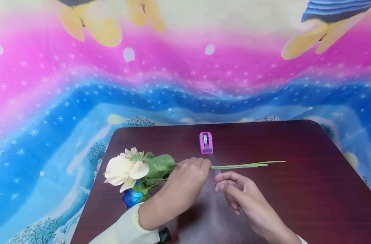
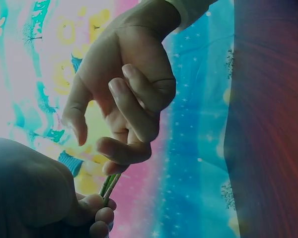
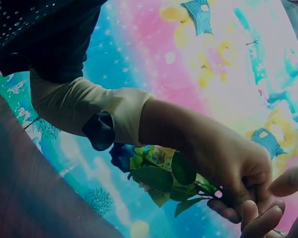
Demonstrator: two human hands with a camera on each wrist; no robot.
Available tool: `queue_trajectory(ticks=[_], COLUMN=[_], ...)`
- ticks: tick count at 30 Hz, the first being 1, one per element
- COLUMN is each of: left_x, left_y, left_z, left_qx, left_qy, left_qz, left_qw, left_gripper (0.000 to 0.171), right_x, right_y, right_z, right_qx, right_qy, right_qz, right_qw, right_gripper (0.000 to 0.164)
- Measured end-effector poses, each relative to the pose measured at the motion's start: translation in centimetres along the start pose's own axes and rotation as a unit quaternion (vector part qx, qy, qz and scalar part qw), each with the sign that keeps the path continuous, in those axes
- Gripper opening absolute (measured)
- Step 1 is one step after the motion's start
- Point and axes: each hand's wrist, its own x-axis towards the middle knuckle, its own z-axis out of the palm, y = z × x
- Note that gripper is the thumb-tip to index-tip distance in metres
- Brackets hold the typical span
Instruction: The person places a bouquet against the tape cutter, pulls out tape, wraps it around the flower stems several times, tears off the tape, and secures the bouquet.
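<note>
My left hand [image 1: 187,181] grips the green stems [image 1: 243,166] of a few artificial flowers, laid crosswise over the table. Their heads lie to its left: a cream rose [image 1: 118,171] with green leaves [image 1: 161,164], and a blue rose [image 1: 133,197] partly hidden by the wrist. A strip of clear tape [image 1: 217,172] runs from a pink tape dispenser [image 1: 206,144] across the stems to the fingertips of my right hand [image 1: 245,195], which hold its end. In the left wrist view the right hand's other fingers [image 2: 134,106] are loosely curled, close above the stems [image 2: 109,188].
The dark reddish-brown table [image 1: 310,196] ends at a far edge just behind the dispenser. A patterned pink and blue cloth [image 1: 185,74] hangs behind and around it. A black device [image 3: 99,130] is strapped at the left sleeve [image 3: 126,109].
</note>
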Motion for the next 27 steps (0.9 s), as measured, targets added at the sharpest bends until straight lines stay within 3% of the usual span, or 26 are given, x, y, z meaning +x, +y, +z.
queue_trajectory(ticks=[5,10,14,21,27], left_x=[0.0,0.0,0.0,0.0,0.1], left_y=[0.1,0.2,0.1,0.1,0.2], left_z=[-0.1,-0.3,-0.4,-1.0,-1.0], left_qx=[0.007,0.003,-0.008,-0.046,-0.066], left_qy=[0.010,0.014,0.000,-0.040,-0.038], left_qz=[0.003,0.001,0.001,-0.010,-0.024], left_qw=[0.9999,0.9999,1.0000,0.9981,0.9968], left_gripper=[0.017,0.016,0.015,0.024,0.025], right_x=[0.4,1.1,1.3,1.3,1.2], right_y=[0.2,0.5,1.0,1.8,2.0], right_z=[0.2,0.9,1.4,1.8,2.0], right_qx=[0.002,0.016,0.030,0.030,0.018], right_qy=[0.003,0.051,0.080,0.085,0.122], right_qz=[-0.011,-0.024,-0.020,-0.048,-0.073], right_qw=[1.000,0.998,0.996,0.995,0.990], right_gripper=[0.026,0.028,0.030,0.026,0.019])
